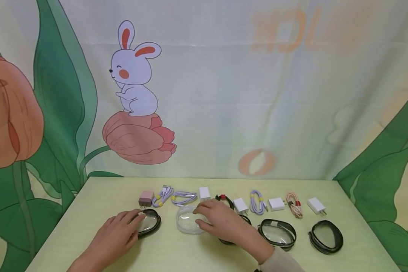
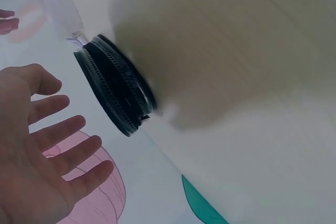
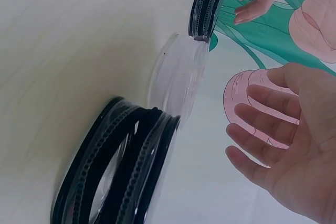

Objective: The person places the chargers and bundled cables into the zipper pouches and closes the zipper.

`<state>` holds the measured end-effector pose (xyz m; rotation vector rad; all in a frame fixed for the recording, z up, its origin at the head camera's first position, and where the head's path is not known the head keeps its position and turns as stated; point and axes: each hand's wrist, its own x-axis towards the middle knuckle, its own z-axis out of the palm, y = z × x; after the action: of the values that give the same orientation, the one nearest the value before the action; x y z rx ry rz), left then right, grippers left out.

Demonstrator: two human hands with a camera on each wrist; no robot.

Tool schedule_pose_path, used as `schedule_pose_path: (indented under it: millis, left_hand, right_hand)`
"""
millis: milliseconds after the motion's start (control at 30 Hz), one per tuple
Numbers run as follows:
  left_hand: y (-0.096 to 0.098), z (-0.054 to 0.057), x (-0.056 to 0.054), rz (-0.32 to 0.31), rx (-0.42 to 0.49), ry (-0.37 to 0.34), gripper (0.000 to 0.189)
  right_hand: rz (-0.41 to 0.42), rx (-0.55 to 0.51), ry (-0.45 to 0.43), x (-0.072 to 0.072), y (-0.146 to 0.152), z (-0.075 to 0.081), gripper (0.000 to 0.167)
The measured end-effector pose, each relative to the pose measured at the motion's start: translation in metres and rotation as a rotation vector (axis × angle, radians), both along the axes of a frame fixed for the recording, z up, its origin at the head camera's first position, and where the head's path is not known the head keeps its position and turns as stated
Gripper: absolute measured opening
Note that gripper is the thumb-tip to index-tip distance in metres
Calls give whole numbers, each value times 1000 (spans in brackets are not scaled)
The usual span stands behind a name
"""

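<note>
In the head view my left hand (image 1: 113,236) is over the leftmost round clear zip pouch (image 1: 151,223) with a black rim. The left wrist view has that hand's fingers loosely spread, apart from the black zipped pouch (image 2: 115,85). My right hand (image 1: 221,219) hovers between a round clear case (image 1: 185,221) with a pale rim and a black-rimmed pouch (image 1: 245,219), which it partly hides. Its fingers are relaxed and hold nothing in the right wrist view, where the clear case (image 3: 176,80) stands beyond a black zipped pouch (image 3: 115,166).
Along the back lie a pink charger plug (image 1: 146,198), several white plugs such as one (image 1: 315,206) at right, and coiled cables, including a lilac one (image 1: 257,203) and a pink one (image 1: 294,206). Two more black-rimmed pouches, one (image 1: 277,245) and another (image 1: 314,245), sit at right.
</note>
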<state>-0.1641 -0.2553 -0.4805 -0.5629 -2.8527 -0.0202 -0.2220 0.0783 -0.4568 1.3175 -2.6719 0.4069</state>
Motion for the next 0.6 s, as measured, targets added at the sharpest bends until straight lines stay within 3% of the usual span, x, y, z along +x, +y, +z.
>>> schedule_pose_path:
  millis: [600]
  left_hand:
    - [-7, -10, -4, -38, -2, -1, 45]
  right_hand:
    - [63, 27, 28, -11, -24, 0, 26]
